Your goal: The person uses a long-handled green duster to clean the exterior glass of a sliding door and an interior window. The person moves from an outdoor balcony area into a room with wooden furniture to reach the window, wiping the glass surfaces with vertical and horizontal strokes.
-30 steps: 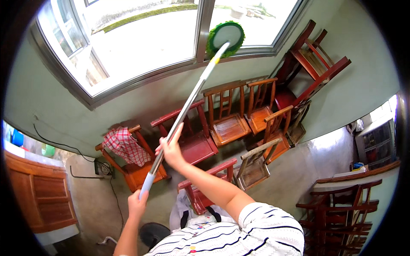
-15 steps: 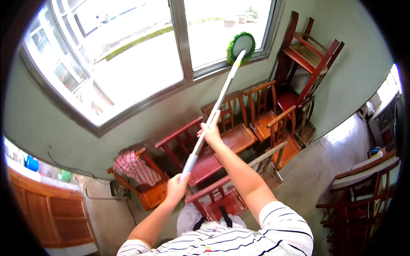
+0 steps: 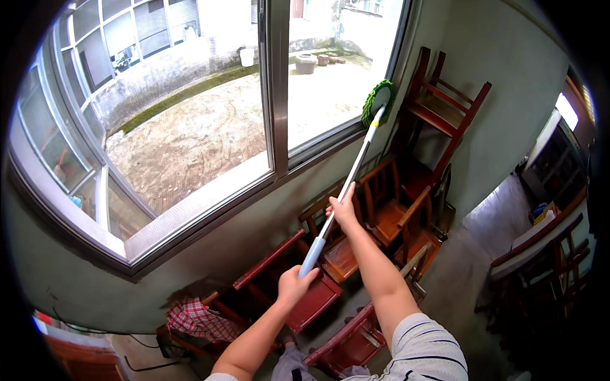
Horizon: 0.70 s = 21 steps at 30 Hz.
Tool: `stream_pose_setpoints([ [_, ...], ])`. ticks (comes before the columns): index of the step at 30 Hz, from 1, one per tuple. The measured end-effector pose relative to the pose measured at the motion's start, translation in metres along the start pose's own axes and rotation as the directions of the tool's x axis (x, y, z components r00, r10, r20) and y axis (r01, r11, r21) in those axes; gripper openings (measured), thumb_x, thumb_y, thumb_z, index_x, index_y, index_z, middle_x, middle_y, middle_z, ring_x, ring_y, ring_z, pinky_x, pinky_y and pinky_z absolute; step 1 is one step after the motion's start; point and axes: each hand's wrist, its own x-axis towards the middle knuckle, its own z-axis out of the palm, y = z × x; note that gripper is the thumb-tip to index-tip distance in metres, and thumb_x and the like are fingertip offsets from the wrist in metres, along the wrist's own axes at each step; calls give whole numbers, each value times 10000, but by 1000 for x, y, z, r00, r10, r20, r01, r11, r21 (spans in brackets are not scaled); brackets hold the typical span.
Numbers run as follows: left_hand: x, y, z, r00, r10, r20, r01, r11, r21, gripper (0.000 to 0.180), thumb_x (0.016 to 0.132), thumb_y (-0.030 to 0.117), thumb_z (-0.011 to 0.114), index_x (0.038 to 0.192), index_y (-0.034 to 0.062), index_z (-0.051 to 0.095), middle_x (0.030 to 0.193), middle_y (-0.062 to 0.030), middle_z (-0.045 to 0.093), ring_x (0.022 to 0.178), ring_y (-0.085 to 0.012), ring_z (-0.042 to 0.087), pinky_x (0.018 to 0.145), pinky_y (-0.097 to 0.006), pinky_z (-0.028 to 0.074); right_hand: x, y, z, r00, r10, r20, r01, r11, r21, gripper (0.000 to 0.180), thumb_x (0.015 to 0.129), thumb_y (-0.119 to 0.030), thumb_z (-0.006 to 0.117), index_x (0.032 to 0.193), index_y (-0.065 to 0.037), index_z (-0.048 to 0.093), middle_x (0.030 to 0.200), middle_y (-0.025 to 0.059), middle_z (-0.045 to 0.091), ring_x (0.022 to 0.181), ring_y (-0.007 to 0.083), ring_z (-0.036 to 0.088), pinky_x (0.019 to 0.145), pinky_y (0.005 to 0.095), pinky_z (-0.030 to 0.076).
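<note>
The window fills the wall in front of us, and beneath its lower edge the row of chairs keeps the person back from the glass, which is likely why a long-poled mop is in use. Past the frame's right edge, the stacked chairs are probably piled up to save floor. The mop slants up over the row, its head at the frame's lower right corner; whether it presses there, I can't tell. The left hand is wrapped round the bottom end, I'd guess to push and steer, while the right hand curls about the pole higher up, seemingly to bear the weight. As for its looks: a straight, silvery pole, a round pad fringed in shaggy bright green, pale behind, then a light-blue grip and a small yellow collar near the head
</note>
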Motion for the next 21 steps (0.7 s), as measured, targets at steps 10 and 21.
stream_pose_setpoints([
  [10,-217,-45,-160,969,-146,-200,159,986,52,205,808,177,712,834,-15,645,660,-24,579,635,-71,503,584,-264,448,-259,-21,155,872,-110,477,-35,958,284,1081,864,37,545,1371,-242,-368,827,96,510,681,181,588,644,339,543],
  [21,-305,-61,-102,897,-403,-183,321,877,-357,218,817,195,733,830,0,636,683,16,562,652,-75,480,572,-268,438,-313,-26,121,845,4,535,-100,983,151,1058,843,43,514,1389,-249,-343,908,111,471,679,175,576,629,332,535],
])
